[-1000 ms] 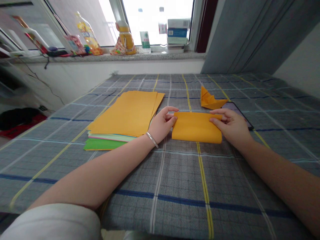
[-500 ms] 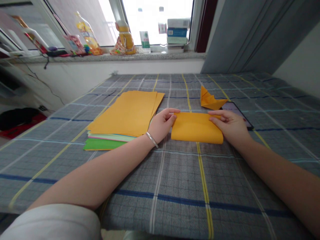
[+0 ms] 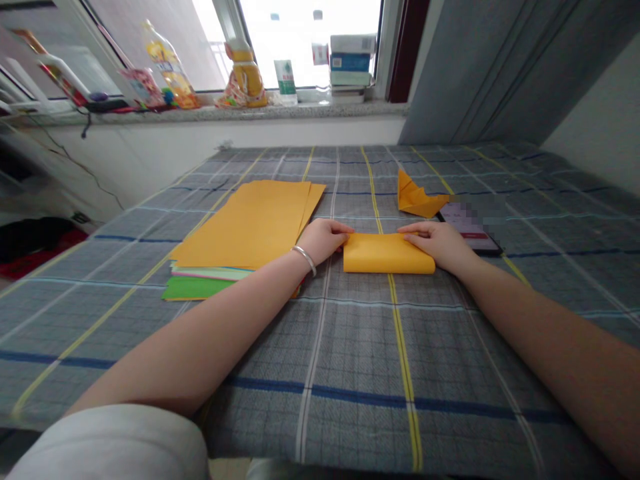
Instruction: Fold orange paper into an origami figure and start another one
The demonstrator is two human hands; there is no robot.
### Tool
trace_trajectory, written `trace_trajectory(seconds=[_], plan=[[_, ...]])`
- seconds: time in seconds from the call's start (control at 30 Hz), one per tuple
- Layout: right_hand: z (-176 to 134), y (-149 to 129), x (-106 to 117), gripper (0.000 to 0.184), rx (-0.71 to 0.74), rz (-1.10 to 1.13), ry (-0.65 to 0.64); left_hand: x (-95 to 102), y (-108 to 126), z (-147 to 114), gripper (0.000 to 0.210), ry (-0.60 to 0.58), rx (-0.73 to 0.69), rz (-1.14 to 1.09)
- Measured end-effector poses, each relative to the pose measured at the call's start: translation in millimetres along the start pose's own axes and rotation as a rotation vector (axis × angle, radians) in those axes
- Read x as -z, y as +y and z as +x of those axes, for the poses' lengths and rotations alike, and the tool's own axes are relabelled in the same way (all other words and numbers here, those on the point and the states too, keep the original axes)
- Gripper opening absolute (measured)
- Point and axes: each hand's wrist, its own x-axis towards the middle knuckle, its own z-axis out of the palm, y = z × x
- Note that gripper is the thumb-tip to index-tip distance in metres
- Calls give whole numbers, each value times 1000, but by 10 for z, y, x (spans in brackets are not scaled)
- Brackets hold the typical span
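Note:
A sheet of orange-yellow paper (image 3: 389, 255), bent over with a rounded fold toward me, lies on the checked tablecloth (image 3: 360, 347). At its far left corner my left hand (image 3: 323, 240), with a silver bangle at the wrist, is closed on the edge. My right hand (image 3: 436, 243) grips the far right part of the same edge, fingers on top; its thumb lies along the paper. Just behind the right hand sits a folded orange paper boat (image 3: 419, 198). A stack of orange paper (image 3: 255, 223) is beside my left hand, with green sheets (image 3: 197, 288) showing underneath.
A phone (image 3: 470, 227) lies beyond my right hand, its screen lit. On the windowsill (image 3: 300, 112) at the back stand a yellow-labelled bottle (image 3: 170, 63), a white and green tube (image 3: 285, 80) and stacked boxes (image 3: 351, 63). A grey curtain (image 3: 475, 73) hangs at the right.
The folded paper has come down flatter onto the cloth. My right hand has moved a little left along its edge, and both hands now press lower with straighter fingers.

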Motion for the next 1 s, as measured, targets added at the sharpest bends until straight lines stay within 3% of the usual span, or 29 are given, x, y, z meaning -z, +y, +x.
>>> trace_trajectory(seconds=[0.3,0.63,1.0], plan=[[23,-80,27,21,-4,-127,0,-3,88,-24,33,9,-214,372],[46,-95,59,16,-24,-98,-26,19,155,59,41,-155,-353,684],[48,-60,49,17,-20,-111,-10,7,306,-47,33,-130,-330,907]])
